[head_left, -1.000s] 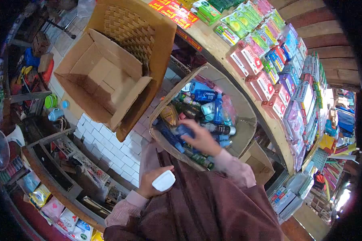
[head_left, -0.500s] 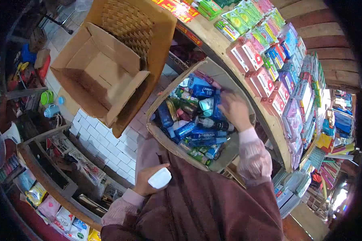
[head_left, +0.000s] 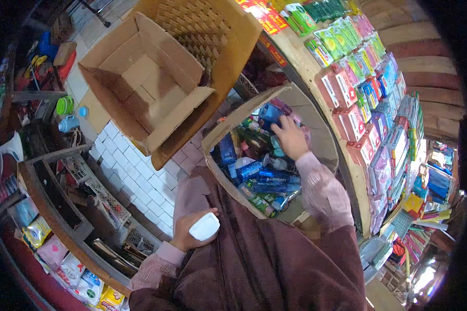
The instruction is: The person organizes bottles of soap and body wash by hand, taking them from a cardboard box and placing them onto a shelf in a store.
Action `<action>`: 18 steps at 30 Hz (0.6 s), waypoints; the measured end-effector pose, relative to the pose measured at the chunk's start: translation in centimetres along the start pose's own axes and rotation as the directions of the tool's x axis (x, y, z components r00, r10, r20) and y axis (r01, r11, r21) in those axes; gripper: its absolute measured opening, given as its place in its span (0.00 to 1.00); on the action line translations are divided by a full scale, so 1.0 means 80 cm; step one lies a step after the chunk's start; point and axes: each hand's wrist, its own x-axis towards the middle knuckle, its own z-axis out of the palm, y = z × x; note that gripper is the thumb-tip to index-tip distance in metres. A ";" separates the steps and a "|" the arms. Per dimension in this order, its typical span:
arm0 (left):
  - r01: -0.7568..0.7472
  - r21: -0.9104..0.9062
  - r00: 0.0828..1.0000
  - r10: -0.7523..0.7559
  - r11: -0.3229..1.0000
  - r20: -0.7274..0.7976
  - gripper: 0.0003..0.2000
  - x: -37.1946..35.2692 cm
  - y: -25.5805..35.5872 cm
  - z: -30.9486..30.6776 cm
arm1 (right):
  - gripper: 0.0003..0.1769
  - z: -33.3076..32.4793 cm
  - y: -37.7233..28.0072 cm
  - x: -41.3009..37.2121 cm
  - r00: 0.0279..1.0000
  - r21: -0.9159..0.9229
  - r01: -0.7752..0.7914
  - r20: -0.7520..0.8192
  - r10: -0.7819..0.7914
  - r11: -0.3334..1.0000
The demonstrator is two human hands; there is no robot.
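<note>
My left hand (head_left: pixel 184 230) is wrapped round a white item (head_left: pixel 204 226) above my lap. Inside a cardboard box (head_left: pixel 320 127) full of bottles and packets, my right hand (head_left: pixel 290 137) reaches down over the upper part of the pile. Its fingers are bent against the contents, beside a blue bottle (head_left: pixel 270 113); whatever they may hold is hidden. More blue bottles (head_left: pixel 269 181) lie lower in the box, with green packets (head_left: pixel 257 199) near its bottom edge.
An empty cardboard box (head_left: pixel 142 78) sits on a woven chair (head_left: pixel 202 31) at the upper left. A wooden counter (head_left: pixel 316 83) with rows of boxed goods (head_left: pixel 347 119) curves along the right. Low shelves (head_left: pixel 62 207) stand at the left, over white floor tiles (head_left: pixel 132 176).
My right hand has moved left and deeper among the bottles, its fingers now bent down. The view has shifted a little, while my left hand still grips the white item.
</note>
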 end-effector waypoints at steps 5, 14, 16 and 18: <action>0.051 -0.075 0.997 -0.054 0.996 -0.051 0.26 -0.008 -0.015 -0.007 | 0.17 -0.037 -0.003 -0.059 0.968 0.225 -0.201 -0.104 0.228 0.954; -0.019 0.014 1.000 0.019 1.000 0.001 0.25 0.007 -0.012 -0.028 | 0.13 -0.064 -0.004 -0.063 0.951 0.079 -0.309 -0.003 0.311 0.948; 0.011 -0.015 1.000 -0.011 1.000 -0.019 0.25 0.003 -0.015 -0.030 | 0.16 -0.070 -0.024 -0.047 0.979 -0.055 -0.181 -0.110 0.174 0.982; 0.125 -0.155 0.991 -0.132 0.980 -0.038 0.26 -0.012 -0.029 -0.021 | 0.19 -0.057 -0.054 -0.031 0.987 0.001 -0.129 -0.096 0.128 0.992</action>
